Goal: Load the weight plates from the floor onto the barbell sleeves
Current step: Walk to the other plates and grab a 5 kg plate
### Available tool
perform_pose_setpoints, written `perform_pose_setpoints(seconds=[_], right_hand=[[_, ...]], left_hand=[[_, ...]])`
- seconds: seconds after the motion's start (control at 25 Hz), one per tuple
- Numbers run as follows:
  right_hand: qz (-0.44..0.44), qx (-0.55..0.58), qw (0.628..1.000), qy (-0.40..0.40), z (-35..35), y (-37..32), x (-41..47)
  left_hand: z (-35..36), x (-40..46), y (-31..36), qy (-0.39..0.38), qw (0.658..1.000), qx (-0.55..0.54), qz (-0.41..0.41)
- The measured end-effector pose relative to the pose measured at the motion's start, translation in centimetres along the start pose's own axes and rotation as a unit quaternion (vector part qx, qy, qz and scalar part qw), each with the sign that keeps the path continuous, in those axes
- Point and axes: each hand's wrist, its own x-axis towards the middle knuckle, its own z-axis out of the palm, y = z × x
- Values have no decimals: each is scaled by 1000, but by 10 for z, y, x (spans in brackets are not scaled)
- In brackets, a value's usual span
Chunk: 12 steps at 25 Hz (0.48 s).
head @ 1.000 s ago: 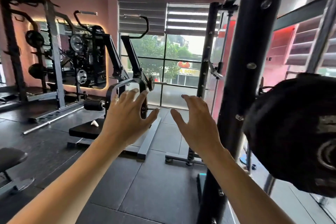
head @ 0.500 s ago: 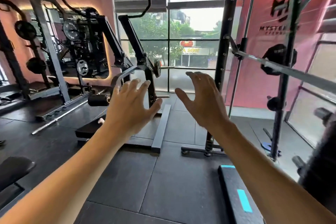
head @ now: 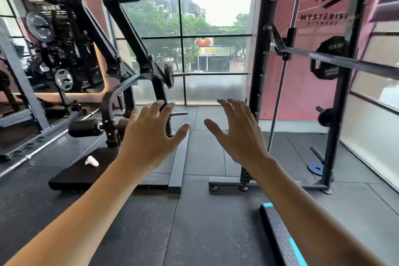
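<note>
Both hands are raised in front with fingers spread wide and nothing held: the left hand and the right hand hover side by side above the floor. The barbell lies up and to the right, nearer the right hand, its long axis running from the rack upright out toward the right edge. A small blue plate lies flat on the floor, right of and beyond the right hand, by the rack's foot.

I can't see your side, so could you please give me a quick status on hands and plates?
Both hands empty, left hand and right hand out front, fingers spread. Small blue plate on floor by rack base; barbell racked right. Nothing in the way.
</note>
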Motion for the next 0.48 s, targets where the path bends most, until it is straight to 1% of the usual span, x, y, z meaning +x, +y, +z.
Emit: perform_pose_setpoints(seconds=[0.12,0.24,0.36,0.48], right_hand=[[20,-9,1000,-7,47,44,68],[21,-35,999,-16,88,77,131],[26,-45,998,-35,132,96,187],[27,-46,998,-39,178,111,231]], left_hand=[[49,89,-10,-12,999,-27,13],[90,163,-18,-8,999,-47,26],[129,218,-42,-3,998,-51,20],[169,270,-76,3,998,-51,20]])
